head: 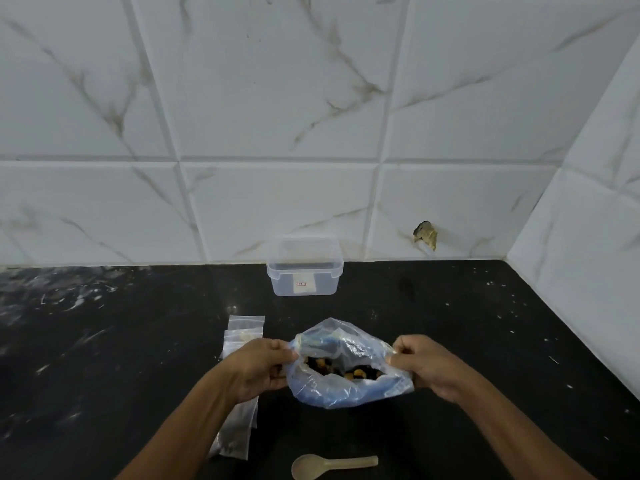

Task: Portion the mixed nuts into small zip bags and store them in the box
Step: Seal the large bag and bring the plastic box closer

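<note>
We see thin crinkled translucent plastic bag [349,368]; clear smooth plastic box [304,268]; small zip bags [242,332] of glossy clear film; matt beige spoon [332,465]; polished black stone counter [485,341]; glossy marbled wall tiles [277,98]

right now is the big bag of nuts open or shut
Open. The left hand and right hand pull the mouth of the big plastic bag apart, and the mixed nuts show through the gap.
</note>
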